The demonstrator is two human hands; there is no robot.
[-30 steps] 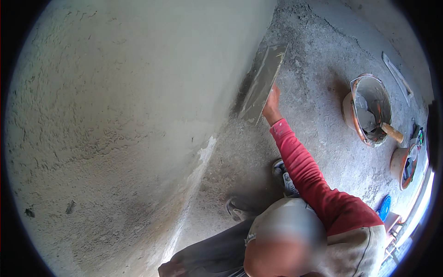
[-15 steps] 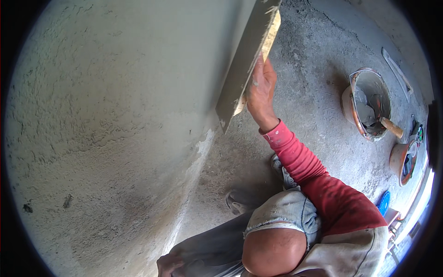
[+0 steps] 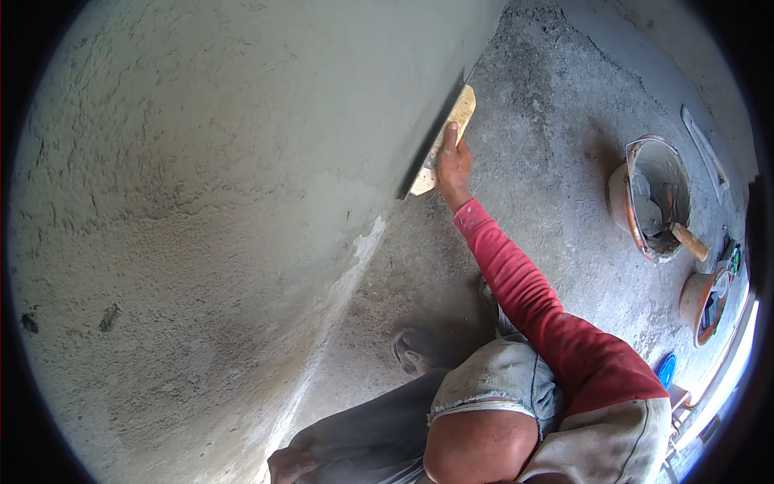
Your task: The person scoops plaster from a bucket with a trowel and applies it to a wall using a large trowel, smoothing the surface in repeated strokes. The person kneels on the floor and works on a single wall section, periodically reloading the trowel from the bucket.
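Observation:
My right hand [image 3: 455, 171] grips a plastering trowel [image 3: 461, 111] by its pale wooden back, thumb laid along the wood. Seen nearly edge-on, the trowel's dark blade lies against the plastered wall [image 3: 339, 105], close above the foot of the wall. Smooth, damp-looking grey plaster covers the wall's upper part there; lower and to the left its surface is rough. At the bottom edge my left hand [image 3: 290, 466] rests by my bent knee. Its fingers are largely hidden and partly cut off by the picture's rim.
On the rough concrete floor [image 3: 556, 194] at the right stands a bucket [image 3: 621, 198] of grey mortar, a wooden-handled tool [image 3: 689, 242] leaning in it. Beyond lies a long pale frame-like tool [image 3: 704, 149]. A smaller bucket [image 3: 693, 302] and a blue round object [image 3: 667, 369] sit nearer.
My right hand has brought the trowel down and turned it from a tilted position, its broad face showing, to nearly flat against the wall. My left hand stays by the knee.

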